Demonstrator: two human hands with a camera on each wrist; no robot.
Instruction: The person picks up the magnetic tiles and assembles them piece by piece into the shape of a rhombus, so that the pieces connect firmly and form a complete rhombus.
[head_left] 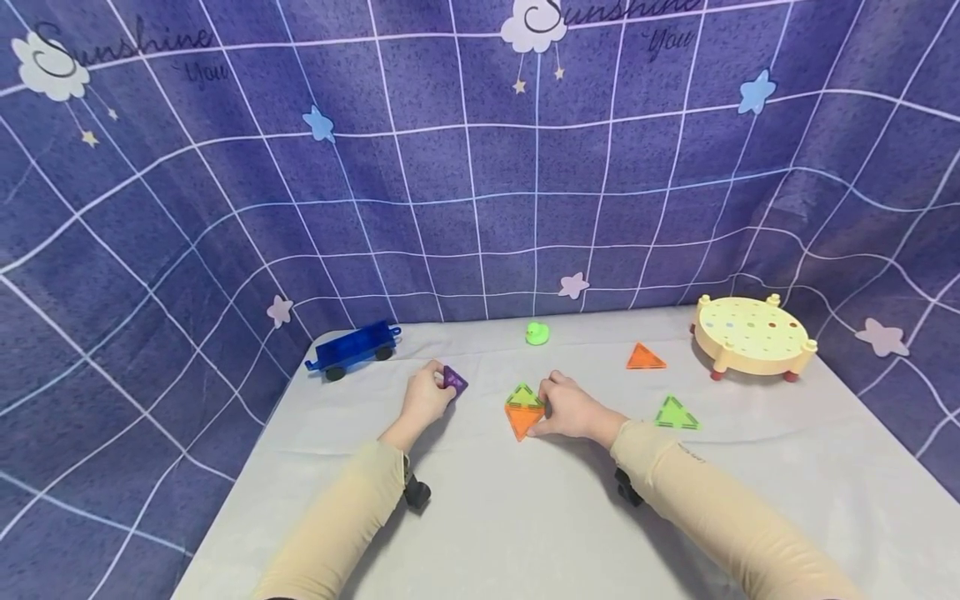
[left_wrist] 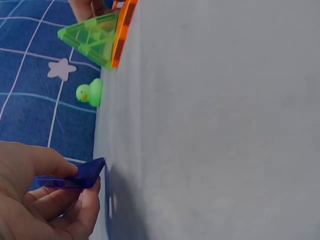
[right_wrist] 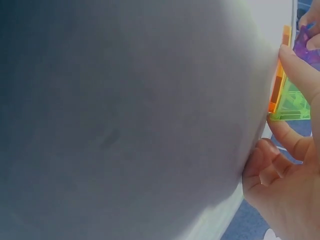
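My left hand (head_left: 426, 394) pinches a purple triangular magnetic tile (head_left: 454, 381) between thumb and fingers, just above the table in the left wrist view, where the tile (left_wrist: 82, 176) is tilted. To its right, an orange triangular tile (head_left: 521, 422) lies on the table, its tip toward me. Along its far edge a green triangular tile (left_wrist: 92, 40) stands up, joined to it. My right hand (head_left: 573, 408) grips this pair from the right: in the right wrist view the thumb presses the orange tile (right_wrist: 276, 85) and a finger touches the corner of the green one (right_wrist: 295, 102).
A blue toy trailer (head_left: 352, 348) stands at the back left, a small green duck (head_left: 536, 334) at the back middle. Right of my hands lie a loose orange triangle (head_left: 645, 358) and a loose green triangle (head_left: 677, 414). A yellow toy table (head_left: 750, 329) stands back right, before the blue curtain.
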